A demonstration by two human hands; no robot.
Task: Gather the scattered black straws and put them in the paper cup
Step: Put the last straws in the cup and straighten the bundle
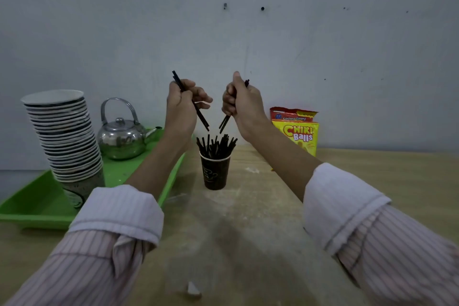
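Observation:
A dark brown paper cup (pixel 215 174) stands upright on the wooden table, with several black straws (pixel 216 143) sticking out of its mouth. Above it and to the left, my left hand (pixel 180 107) grips black straws (pixel 201 118) that slant down toward the cup. Above it and to the right, my right hand (pixel 242 103) grips a few black straws (pixel 224 124) whose lower ends point down at the cup. Both sets of held straws end a little above the ones in the cup.
A green tray (pixel 37 204) at the left holds a tall leaning stack of paper cups (pixel 65 139) and a shiny metal kettle (pixel 121 136). A yellow snack bag (pixel 295 131) stands against the wall at the right. The table (pixel 248 231) runs toward me.

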